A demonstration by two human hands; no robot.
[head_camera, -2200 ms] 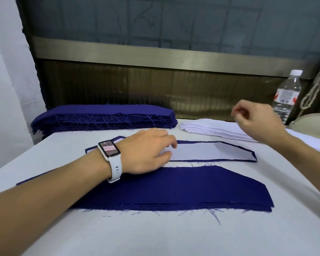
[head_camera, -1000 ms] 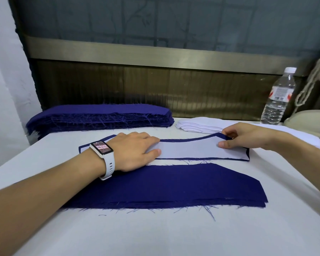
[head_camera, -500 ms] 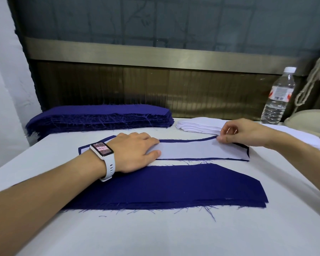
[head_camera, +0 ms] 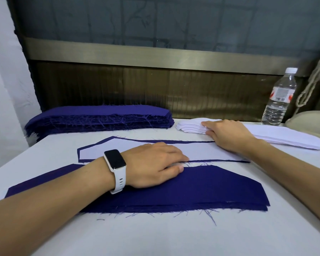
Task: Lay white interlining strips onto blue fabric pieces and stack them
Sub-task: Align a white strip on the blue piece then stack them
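Observation:
A white interlining strip (head_camera: 207, 151) lies on a blue fabric piece whose edge (head_camera: 166, 141) shows around it, mid-table. My left hand (head_camera: 151, 163), with a white watch on the wrist, rests flat on the strip's near edge, thumb on the small blue pile (head_camera: 211, 187) in front. My right hand (head_camera: 227, 133) reaches past the strip's right end, its fingers lying on the near end of the white interlining stack (head_camera: 284, 136), thumb at the stack's front edge. I cannot tell whether it has hold of a strip.
A tall stack of blue fabric pieces (head_camera: 100, 117) sits at the back left. A water bottle (head_camera: 278, 98) stands at the back right beside a beige object (head_camera: 307, 121) and a hanging rope (head_camera: 314, 82). A dark wall panel runs behind the white table (head_camera: 155, 235).
My right hand left the far right corner of the laid strip and moved back onto the white stack. My left hand slid slightly toward the strip's near edge.

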